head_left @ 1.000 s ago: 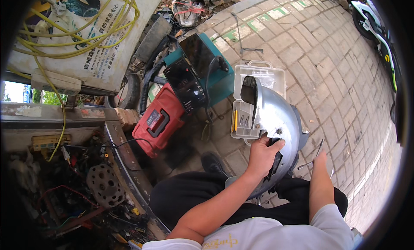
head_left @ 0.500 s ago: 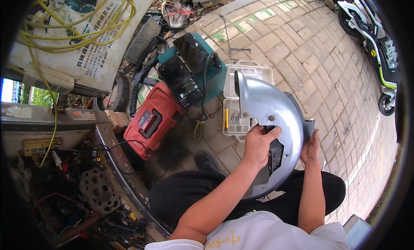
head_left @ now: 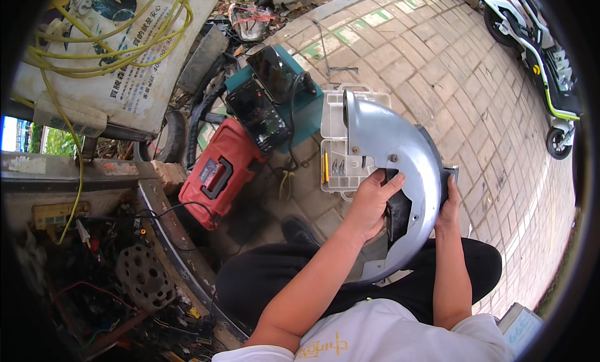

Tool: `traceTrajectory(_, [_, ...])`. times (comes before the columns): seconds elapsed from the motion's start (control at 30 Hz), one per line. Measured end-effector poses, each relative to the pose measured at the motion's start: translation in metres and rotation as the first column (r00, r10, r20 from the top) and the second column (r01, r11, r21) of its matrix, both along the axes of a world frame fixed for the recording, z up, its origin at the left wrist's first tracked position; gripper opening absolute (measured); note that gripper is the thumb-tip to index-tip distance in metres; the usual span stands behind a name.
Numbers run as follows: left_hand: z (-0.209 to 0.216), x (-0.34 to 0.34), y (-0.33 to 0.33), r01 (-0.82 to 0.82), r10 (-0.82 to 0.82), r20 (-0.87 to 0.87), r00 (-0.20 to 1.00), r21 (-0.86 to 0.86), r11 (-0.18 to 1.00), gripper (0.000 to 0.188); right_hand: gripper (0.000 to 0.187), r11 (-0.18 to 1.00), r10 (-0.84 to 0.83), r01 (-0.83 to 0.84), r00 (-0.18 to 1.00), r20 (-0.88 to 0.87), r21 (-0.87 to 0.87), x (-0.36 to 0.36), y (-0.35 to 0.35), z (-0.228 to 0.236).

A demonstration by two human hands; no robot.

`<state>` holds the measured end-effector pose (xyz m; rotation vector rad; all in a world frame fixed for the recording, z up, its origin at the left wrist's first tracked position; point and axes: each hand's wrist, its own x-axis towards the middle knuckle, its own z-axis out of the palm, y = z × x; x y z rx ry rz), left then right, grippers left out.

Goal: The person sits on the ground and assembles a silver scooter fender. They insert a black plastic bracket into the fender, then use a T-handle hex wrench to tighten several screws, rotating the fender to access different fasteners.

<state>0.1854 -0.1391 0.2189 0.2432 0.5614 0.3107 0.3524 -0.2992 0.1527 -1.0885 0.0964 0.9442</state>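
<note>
Silver-grey curved scooter fender panel (head_left: 400,156) rests on lap, above white parts organiser tray (head_left: 340,143). Left hand (head_left: 370,203) fingers grasp its face; right hand (head_left: 449,206) grips far edge. Red tool case (head_left: 219,171) nearby.

there is one view only, from a wide fisheye camera worn on the person's head, looking steeply down over the chest and lap onto the paved ground. it sits close to the work: the left hand (head_left: 369,203) and right hand (head_left: 449,206), with their forearms rising from the lower edge, fill the middle around a curved grey cover (head_left: 390,156). the picture is upright, its left being the person's left. straight paving joints bend toward the rim, and a dark round border closes the corners. farther out, the lens takes in a red case (head_left: 219,171) at left and a parked scooter (head_left: 537,46) at upper right.
</note>
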Motion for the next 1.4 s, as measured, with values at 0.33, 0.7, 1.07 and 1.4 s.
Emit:
traceTrajectory(0.33, [0.009,-0.006,-0.004,0.236,-0.248,0.071,0.966,0.142,0.961,0.06,0.053,0.995,-0.097,0.098,0.995,-0.024,0.024,0.009,0.007,0.014])
traceTrajectory(0.7, [0.013,-0.004,-0.019,0.083,-0.069,-0.062,0.996,0.269,0.959,0.06,0.047,0.988,-0.152,0.151,0.987,-0.049,-0.022,0.011,0.016,0.039])
traceTrajectory(1.07, [0.017,-0.001,-0.016,0.073,-0.047,-0.169,0.984,0.153,0.985,0.045,0.048,0.989,-0.118,0.116,0.993,-0.016,-0.091,0.017,0.017,0.038])
traceTrajectory(1.4, [0.017,-0.001,-0.016,0.073,-0.034,-0.18,0.983,0.21,0.975,0.038,0.046,0.993,-0.073,0.074,0.997,0.016,-0.095,0.026,0.017,0.041])
